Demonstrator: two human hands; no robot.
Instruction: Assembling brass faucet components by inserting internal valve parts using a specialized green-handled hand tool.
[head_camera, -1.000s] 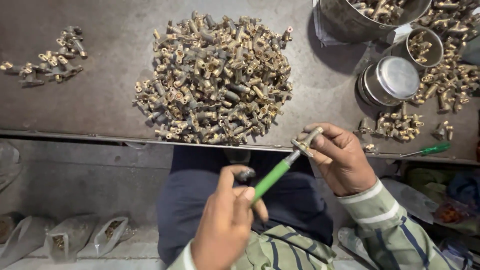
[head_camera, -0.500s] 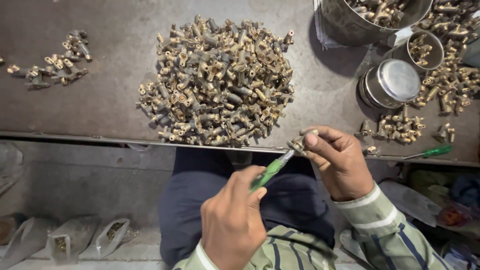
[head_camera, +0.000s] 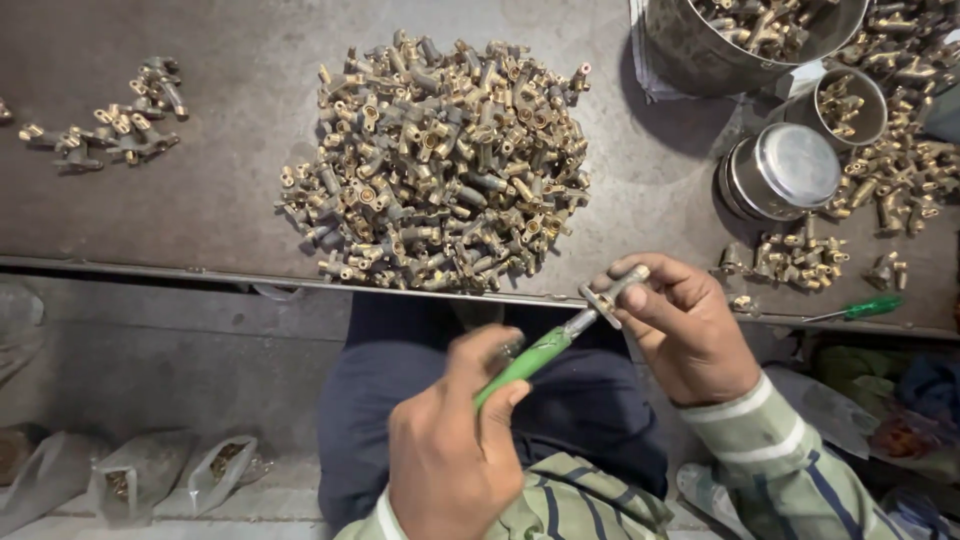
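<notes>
Over the desk (head_camera: 200, 210) edge, below the big heap of brass fittings (head_camera: 435, 165), our right hand (head_camera: 685, 335) has its grip clamped on 1 small brass fitting (head_camera: 612, 292). Our left hand (head_camera: 450, 450) grips the green-handled screwdriver (head_camera: 535, 355), tip seated in it. A slipping tip could jab fingers or drop the fitting into our lap.

heap of brass fittings (head_camera: 440, 165), steel tin (head_camera: 782, 172), spare green screwdriver (head_camera: 858, 308)

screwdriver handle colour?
Green, on the screwdriver in the left hand; head view.
</notes>
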